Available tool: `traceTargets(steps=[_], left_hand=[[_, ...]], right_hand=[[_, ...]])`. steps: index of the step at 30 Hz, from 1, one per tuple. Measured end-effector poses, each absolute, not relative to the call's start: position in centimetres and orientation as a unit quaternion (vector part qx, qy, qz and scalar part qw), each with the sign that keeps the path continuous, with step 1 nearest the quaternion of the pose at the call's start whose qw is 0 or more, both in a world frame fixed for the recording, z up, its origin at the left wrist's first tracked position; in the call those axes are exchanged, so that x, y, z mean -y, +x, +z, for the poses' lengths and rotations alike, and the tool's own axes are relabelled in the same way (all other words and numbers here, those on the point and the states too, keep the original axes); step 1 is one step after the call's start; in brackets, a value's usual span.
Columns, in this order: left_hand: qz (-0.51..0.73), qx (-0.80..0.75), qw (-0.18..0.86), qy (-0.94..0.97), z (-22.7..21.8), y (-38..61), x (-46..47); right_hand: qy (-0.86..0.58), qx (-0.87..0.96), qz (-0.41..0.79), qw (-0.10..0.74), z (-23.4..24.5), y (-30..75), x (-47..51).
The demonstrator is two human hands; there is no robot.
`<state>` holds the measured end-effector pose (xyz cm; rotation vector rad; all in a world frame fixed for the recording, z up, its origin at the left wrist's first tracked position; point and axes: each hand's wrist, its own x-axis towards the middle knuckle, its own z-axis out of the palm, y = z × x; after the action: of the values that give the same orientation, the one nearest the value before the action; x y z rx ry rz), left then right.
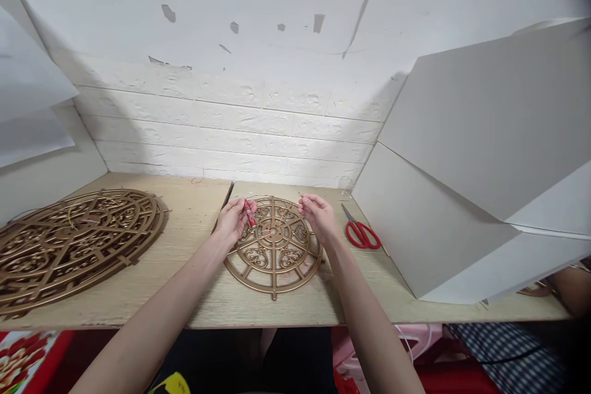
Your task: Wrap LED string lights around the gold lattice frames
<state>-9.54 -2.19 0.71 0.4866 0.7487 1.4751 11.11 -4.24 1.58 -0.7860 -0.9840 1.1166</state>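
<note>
My left hand (234, 220) is closed around a slim red tool (250, 214) with a silver band, perhaps a pen-shaped handle; its exact kind is unclear. Across from it, my right hand (316, 214) is pinched, and a tiny thin tip pokes above the fingers, too small to name. Both hands are above the far part of a round gold scrollwork grille (274, 271), which lies flat on the wooden table (207, 311). A thin line, like wire or thread, shows near the grille's centre. Red-handled scissors (361, 233) lie right of my right hand.
Several more gold grilles (124, 246) are stacked at the left. A dark flat strip (228, 194) lies behind my left hand. White board partitions (462, 197) stand at the right, with another person's arm (575, 289) beyond. A white brick-pattern wall (231, 129) closes the back.
</note>
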Motion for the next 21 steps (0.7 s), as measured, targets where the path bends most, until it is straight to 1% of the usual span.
traceTargets(steps=[5, 13, 17, 21], left_hand=[[0.646, -0.322, 0.655, 0.224, 0.6, -9.5, 2.1], [0.648, -0.325, 0.656, 0.213, 0.6, -9.5, 2.1], [0.647, -0.317, 0.659, 0.216, 0.6, -9.5, 2.1], [0.646, -0.317, 0.664, 0.204, 0.8, -9.4, 2.2]], right_hand=[[-0.306, 0.389, 0.526, 0.692, 1.9, 11.4, 4.1], [-0.303, 0.394, 0.541, 0.678, 2.5, 11.2, 4.8], [-0.297, 0.445, 0.571, 0.623, 2.5, 10.3, 5.3], [-0.293, 0.508, 0.611, 0.532, 2.1, 8.4, 6.1]])
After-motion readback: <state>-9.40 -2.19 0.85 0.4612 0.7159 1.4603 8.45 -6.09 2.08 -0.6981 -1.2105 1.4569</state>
